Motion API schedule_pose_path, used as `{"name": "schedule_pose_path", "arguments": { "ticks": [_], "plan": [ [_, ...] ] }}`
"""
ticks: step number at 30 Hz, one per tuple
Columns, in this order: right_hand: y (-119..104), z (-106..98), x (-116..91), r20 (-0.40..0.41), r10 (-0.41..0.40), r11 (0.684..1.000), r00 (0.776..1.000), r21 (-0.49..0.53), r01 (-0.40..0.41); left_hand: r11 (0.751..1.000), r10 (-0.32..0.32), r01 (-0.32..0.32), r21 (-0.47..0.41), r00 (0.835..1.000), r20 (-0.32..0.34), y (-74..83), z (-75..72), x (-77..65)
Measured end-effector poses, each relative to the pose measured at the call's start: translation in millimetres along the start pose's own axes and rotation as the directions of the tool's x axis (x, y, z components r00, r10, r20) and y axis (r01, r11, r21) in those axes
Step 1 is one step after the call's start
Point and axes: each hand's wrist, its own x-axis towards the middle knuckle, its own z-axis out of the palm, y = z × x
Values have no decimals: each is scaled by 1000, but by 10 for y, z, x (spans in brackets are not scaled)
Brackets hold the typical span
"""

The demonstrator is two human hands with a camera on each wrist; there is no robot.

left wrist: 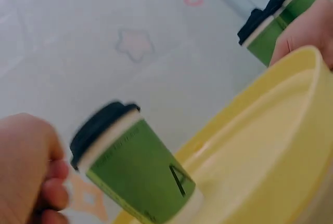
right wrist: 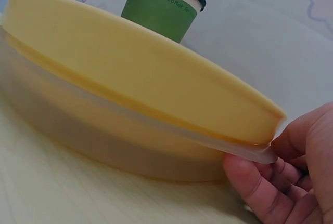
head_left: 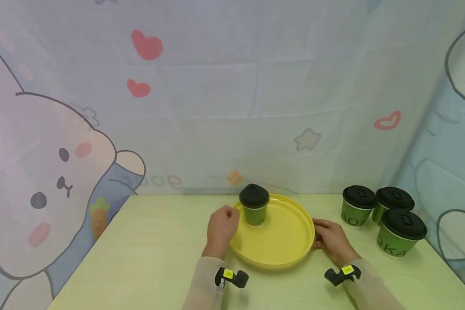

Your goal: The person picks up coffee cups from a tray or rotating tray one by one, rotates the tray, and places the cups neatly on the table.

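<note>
A round yellow tray (head_left: 283, 241) with a raised rim rests on the table. Near its back left edge stands a green paper coffee cup (head_left: 255, 215) with a black lid, upright. My left hand (head_left: 222, 226) is beside that cup at the tray's left rim, its fingers curled in with nothing visible in them; a gap separates it from the cup in the left wrist view. At the tray's right edge, my right hand (head_left: 333, 239) pinches the pale lower lip, thumb above and fingers below, as the right wrist view shows.
Several more things stand at the table's right: a lidded green cup (head_left: 355, 214) at the left of the group, another cup (head_left: 394, 199) behind, and a third cup (head_left: 398, 239) in front. A printed cloth (head_left: 224, 107) hangs along the table's back edge.
</note>
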Motion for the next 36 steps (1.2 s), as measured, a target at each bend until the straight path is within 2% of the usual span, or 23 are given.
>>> {"name": "schedule_pose_path", "arguments": {
  "ticks": [1, 2, 3, 4, 6, 8, 10, 13, 19, 23, 25, 29, 33, 36],
  "plan": [
    [0, 4, -2, 0, -1, 1000, 1000, 1, 1, 999, 43, -45, 29, 997, 70, 58, -11, -14],
    [0, 7, -3, 0, -3, 1000, 1000, 3, 3, 995, 80, -87, 39, 985, 151, 111, -16, -29],
    [0, 11, -4, -1, -6, 1000, 1000, 4, 6, 991, 112, -125, 38, 965, 236, 161, -14, -46],
    [0, 14, -5, -1, -8, 1000, 1000, 6, 8, 987, 140, -158, 32, 938, 318, 206, -3, -64],
    [0, 20, -4, 0, -13, 1000, 1000, 10, 13, 977, 182, -214, 20, 872, 454, 282, 45, -102],
    [-1, 27, -6, 3, -17, 1000, 1000, 12, 17, 968, 207, -250, 9, 822, 531, 340, 123, -141],
    [-1, 33, -8, 5, -17, 1000, 1000, 17, 17, 956, 225, -291, 28, 793, 566, 391, 220, -179],
    [1, 36, -15, 6, -14, 1000, 1000, 18, 14, 938, 232, -337, 79, 781, 579, 470, 378, -238],
    [5, 25, -31, 4, -14, 1000, 1000, 10, 14, 927, 163, -327, 184, 792, 588, 652, 683, -353],
    [4, 22, -27, 1, -19, 1000, 1000, 5, 19, 921, 150, -334, 199, 777, 612, 721, 813, -406],
    [4, 23, -24, -1, -16, 1000, 1000, 3, 16, 919, 155, -345, 192, 762, 629, 741, 840, -429],
    [4, 24, -25, -2, -10, 1000, 1000, -1, 10, 929, 143, -329, 169, 740, 657, 759, 866, -453],
    [0, 19, -25, 4, -12, 1000, 1000, 1, 12, 940, 146, -312, 136, 731, 667, 743, 848, -451],
    [-3, 13, -24, 6, -15, 1000, 1000, 2, 15, 939, 165, -325, 115, 716, 678, 719, 806, -437]
  ]
}}
